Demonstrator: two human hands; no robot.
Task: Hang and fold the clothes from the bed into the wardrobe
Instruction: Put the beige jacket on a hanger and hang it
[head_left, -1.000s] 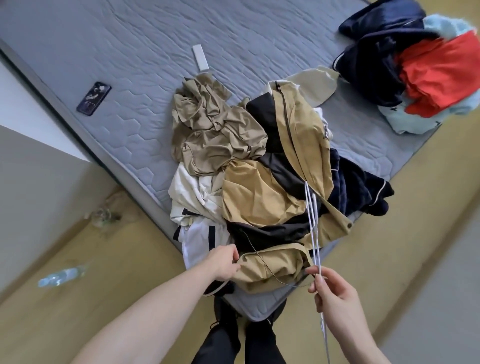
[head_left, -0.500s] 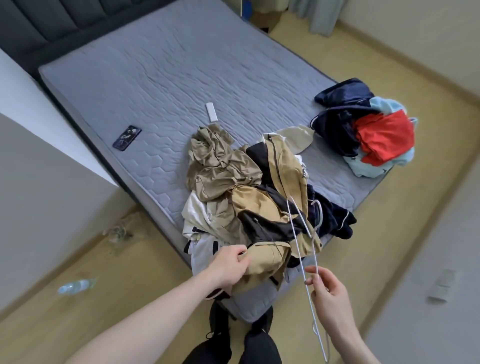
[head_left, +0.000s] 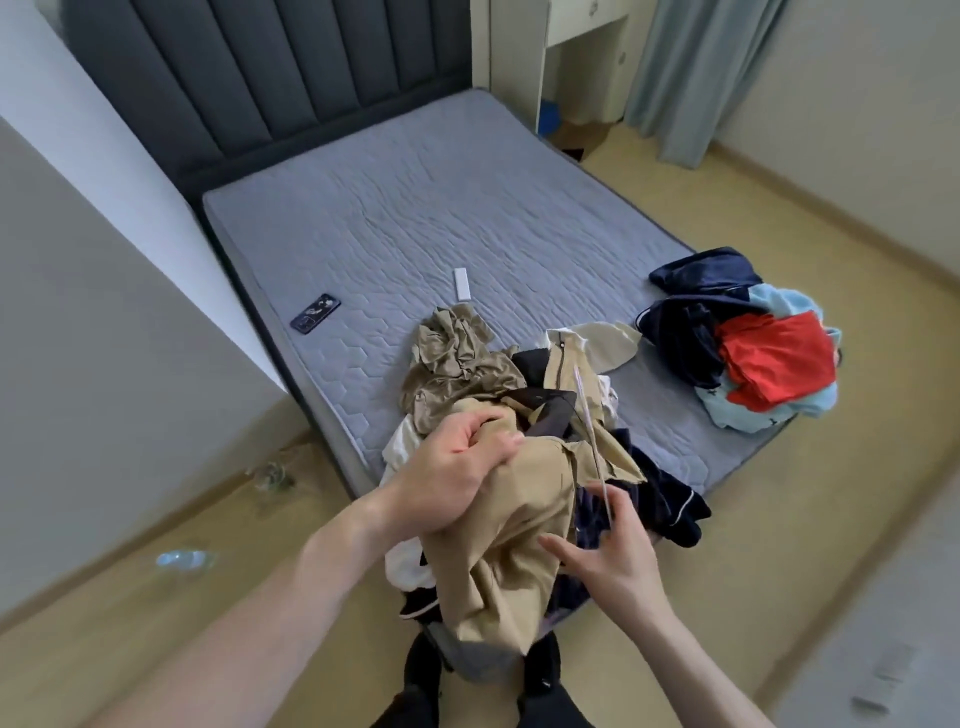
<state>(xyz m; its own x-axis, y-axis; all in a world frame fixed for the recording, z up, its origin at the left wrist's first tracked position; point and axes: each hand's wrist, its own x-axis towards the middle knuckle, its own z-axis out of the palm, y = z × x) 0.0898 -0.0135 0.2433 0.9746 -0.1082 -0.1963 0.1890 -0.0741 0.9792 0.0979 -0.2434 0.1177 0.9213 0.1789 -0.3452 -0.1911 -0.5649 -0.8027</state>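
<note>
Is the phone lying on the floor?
No, the phone lies on the grey mattress near its left edge, apart from the clothes pile.

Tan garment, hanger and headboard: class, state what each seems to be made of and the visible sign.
Tan garment: thin woven cloth, matte; it creases softly in the left hand.
Hanger, pinched by the right hand: probably coated wire or thin plastic; slim, white, rigid.
Headboard: likely dark upholstered fabric; padded vertical channels.
</note>
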